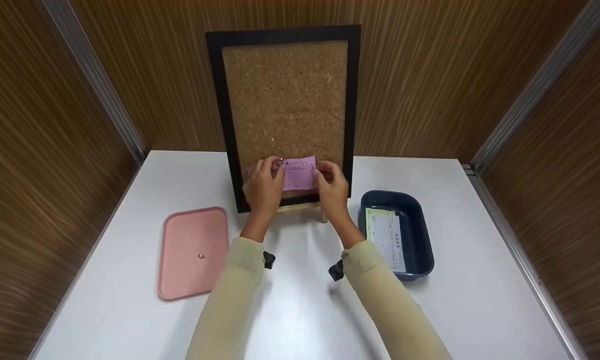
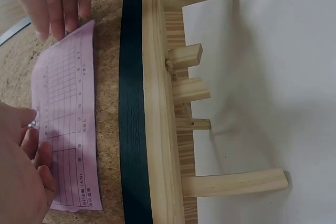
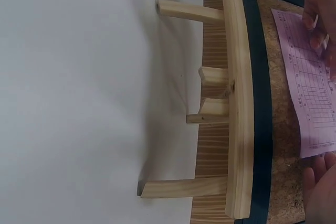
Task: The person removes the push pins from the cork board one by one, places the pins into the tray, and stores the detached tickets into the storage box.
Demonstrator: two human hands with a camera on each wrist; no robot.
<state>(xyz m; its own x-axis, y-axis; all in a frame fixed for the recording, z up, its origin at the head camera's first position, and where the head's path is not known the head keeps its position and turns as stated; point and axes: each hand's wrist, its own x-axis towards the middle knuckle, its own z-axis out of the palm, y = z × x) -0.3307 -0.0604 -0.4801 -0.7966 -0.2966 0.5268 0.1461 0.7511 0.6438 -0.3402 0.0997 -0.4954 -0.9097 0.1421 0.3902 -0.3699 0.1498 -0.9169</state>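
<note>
Three on the White Table, Left, Right and Far

And here we are over the white table [image 1: 300, 320], its surface smooth, with a bright glare across the near middle! Out on the left lies a pink tray [image 1: 182, 250], flat and low-rimmed, corners rounded, long sides running near to far. Swing over to the right, and there sits the dark blue basin [image 1: 418, 240], deeper-walled, well apart from the tray. And far in the middle, between the two, it's the pale wooden stand [image 2: 161, 129], legs planted on the white, bearing the black-framed cork board [image 1: 290, 95]!
</note>
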